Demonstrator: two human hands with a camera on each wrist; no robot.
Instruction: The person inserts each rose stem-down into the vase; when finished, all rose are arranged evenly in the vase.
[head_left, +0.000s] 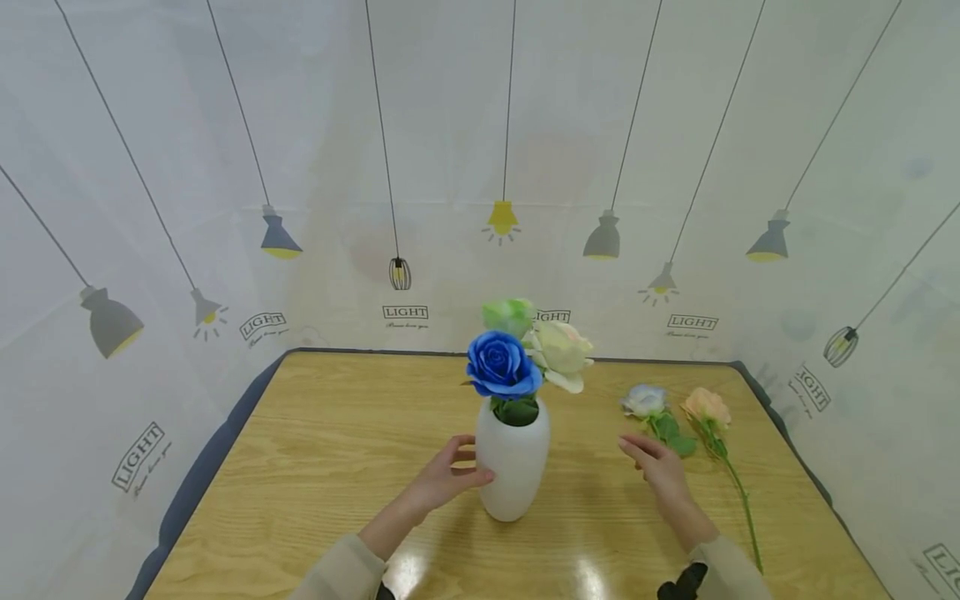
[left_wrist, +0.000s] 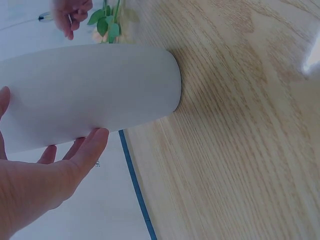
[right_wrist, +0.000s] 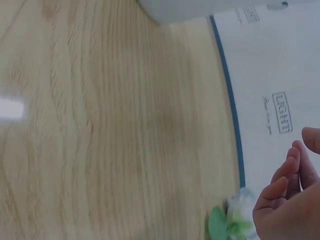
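A white vase (head_left: 513, 467) stands upright on the table. In it are a blue rose (head_left: 502, 365), a cream-white rose (head_left: 559, 352) and a pale green flower (head_left: 507, 316). My left hand (head_left: 446, 477) holds the vase from its left side, thumb on the front and fingers around the side; the left wrist view shows the fingers against the white wall (left_wrist: 95, 90). To the right of the vase, my right hand (head_left: 660, 472) hovers over the table with loosely bent fingers and nothing in them. It is nearest a pale bluish-white rose (head_left: 645, 401) lying behind it.
A peach rose (head_left: 707, 407) with a long green stem lies at the right of the wooden table (head_left: 360, 417). A white curtain (head_left: 442, 150) printed with lamps surrounds the table at the back and both sides.
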